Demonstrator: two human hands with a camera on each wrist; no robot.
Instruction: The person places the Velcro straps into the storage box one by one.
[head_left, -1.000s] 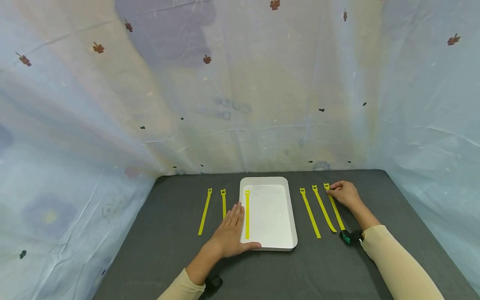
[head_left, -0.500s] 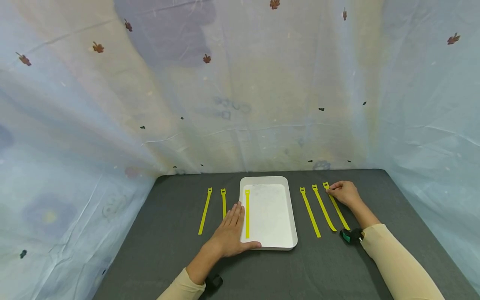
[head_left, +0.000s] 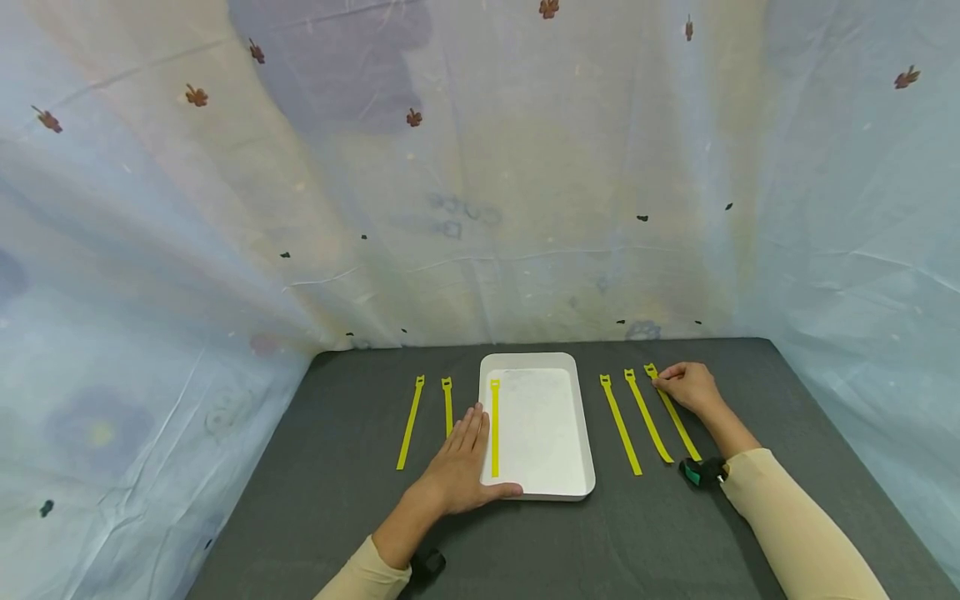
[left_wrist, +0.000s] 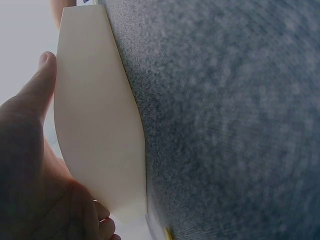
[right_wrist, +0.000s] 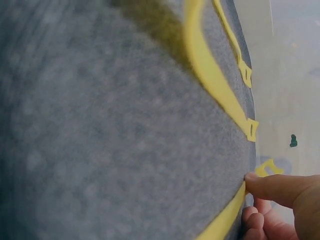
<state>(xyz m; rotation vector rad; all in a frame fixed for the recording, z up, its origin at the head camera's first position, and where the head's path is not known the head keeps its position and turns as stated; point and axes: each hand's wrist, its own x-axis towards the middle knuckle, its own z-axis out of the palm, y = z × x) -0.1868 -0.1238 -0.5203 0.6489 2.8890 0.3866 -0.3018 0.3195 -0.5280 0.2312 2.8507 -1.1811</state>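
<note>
My right hand (head_left: 690, 387) pinches the rightmost yellow cable tie (head_left: 681, 428) between thumb and fingers, just below its slotted head. The right wrist view shows the thumb tip pressed on this cable tie (right_wrist: 225, 216), its head poking out beyond the fingers. My left hand (head_left: 459, 471) rests with straight fingers along the left side of a white tray (head_left: 528, 362), thumb stretched along the front edge. In the left wrist view the hand lies against the tray's wall (left_wrist: 95, 110). One yellow cable tie (head_left: 495, 433) lies lengthwise inside the tray, near its left side.
Right of the tray lie two more yellow cable ties, a nearer one (head_left: 621, 427) and a middle one (head_left: 649, 418). To its left are another two, the outer one (head_left: 409, 425) and one (head_left: 447, 407) partly hidden by my left hand. A patterned curtain (head_left: 525, 250) hangs behind the dark table.
The tail of the pinched cable tie has swung to the right, and its head has shifted slightly left and away. My left hand and the tray have stayed put.
</note>
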